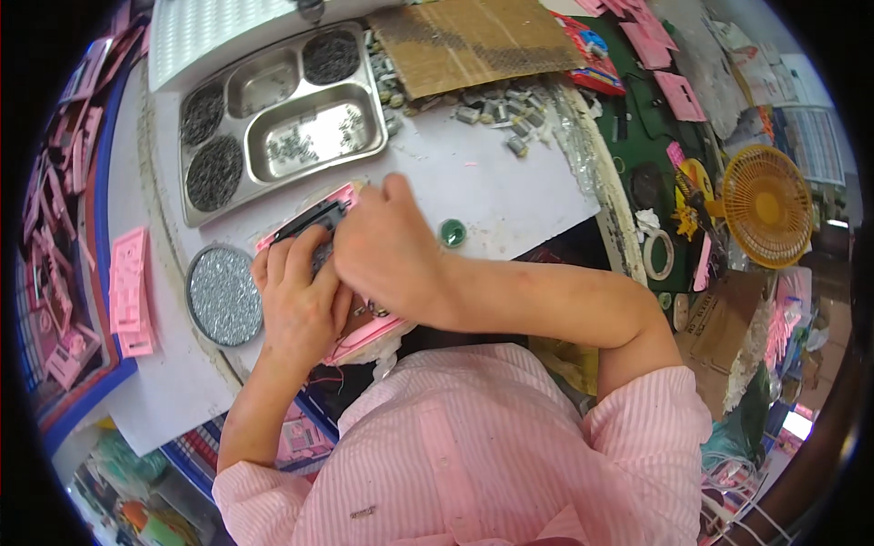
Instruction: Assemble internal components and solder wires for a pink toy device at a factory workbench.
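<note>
A pink plastic casing (369, 338) lies on the table in front of me, with a black part (314, 220) set along its far side. My left hand (299, 296) grips the casing from the left, its bent fingers over the black part. Closed above the casing's right half is my right hand (387, 250); its fingertips and whatever they hold are hidden. Thin wires show at the casing's near edge. Left of my left hand sits a round dish (226, 296) full of small silvery pieces. A small round green pot (452, 233) stands right of my right hand.
Beyond the casing, a steel compartment tray (264, 111) holds small dark and silvery parts. Cardboard (478, 45) partly covers several small motors (517, 116). Pink panels (132, 291) lie at left beside a blue-edged crate (68, 409). A yellow fan (767, 207) stands at right.
</note>
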{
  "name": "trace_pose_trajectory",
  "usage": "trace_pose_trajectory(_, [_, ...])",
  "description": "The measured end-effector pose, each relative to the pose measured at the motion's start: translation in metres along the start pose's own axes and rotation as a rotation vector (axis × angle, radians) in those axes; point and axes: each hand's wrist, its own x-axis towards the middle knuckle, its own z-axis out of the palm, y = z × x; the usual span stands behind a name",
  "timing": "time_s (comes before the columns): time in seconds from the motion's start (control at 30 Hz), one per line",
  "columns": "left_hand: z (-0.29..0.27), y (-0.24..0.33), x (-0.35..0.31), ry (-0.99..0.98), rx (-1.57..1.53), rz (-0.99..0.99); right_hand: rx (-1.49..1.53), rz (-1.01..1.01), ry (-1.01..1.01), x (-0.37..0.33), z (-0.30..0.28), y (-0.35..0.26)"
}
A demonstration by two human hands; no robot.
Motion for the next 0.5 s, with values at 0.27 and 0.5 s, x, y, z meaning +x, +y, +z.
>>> trace_pose_trajectory(0.27, [-0.016,-0.027,0.008,-0.114,0.014,0.291,0.157,0.757,0.412,-0.051,-0.029,0.315])
trace_pose_trajectory(0.5, [-0.014,-0.040,0.021,-0.019,0.048,0.599,-0.391,1.388,-0.130,-0.201,0.004,0.571])
